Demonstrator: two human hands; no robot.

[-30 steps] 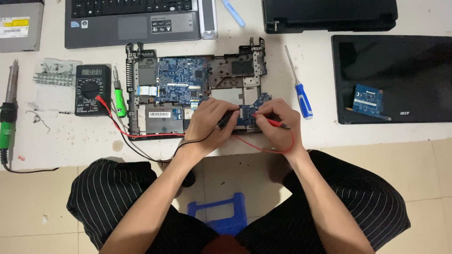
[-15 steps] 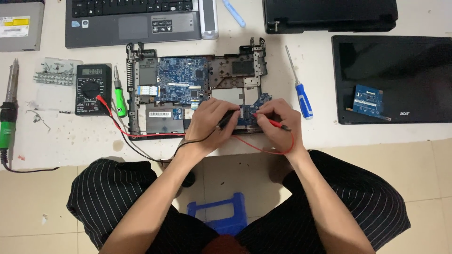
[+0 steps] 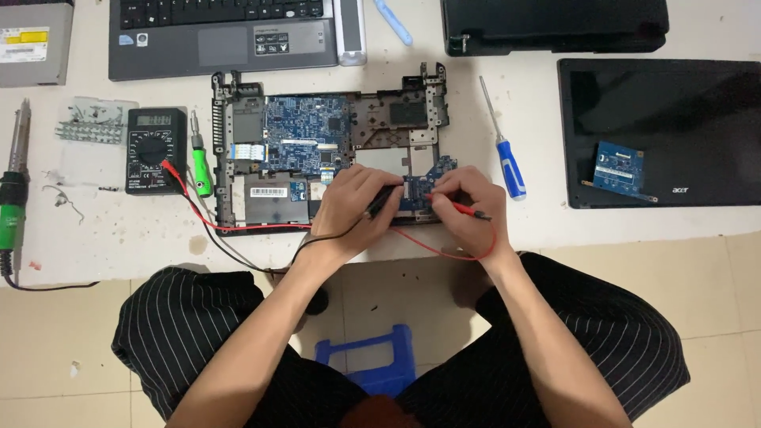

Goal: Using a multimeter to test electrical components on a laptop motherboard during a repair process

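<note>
An opened laptop base (image 3: 238, 119) with a blue circuit board (image 3: 305, 139) lies on the white table. My left hand (image 3: 349, 210) grips a black test probe (image 3: 383, 200), its tip on a small blue board (image 3: 418, 190) at the base's near right corner. My right hand (image 3: 468, 210) pinches a red test probe (image 3: 458, 208) on the same small board. Red and black leads (image 3: 238, 228) run left to a black multimeter (image 3: 155, 150).
A green-handled screwdriver (image 3: 201, 168) lies beside the meter, a blue-handled screwdriver (image 3: 507, 162) right of the base. A grey laptop keyboard part (image 3: 222, 36), a black screen panel (image 3: 682, 131) with a small blue board (image 3: 620, 168), a soldering iron (image 3: 12, 198), a blue stool (image 3: 372, 361) below.
</note>
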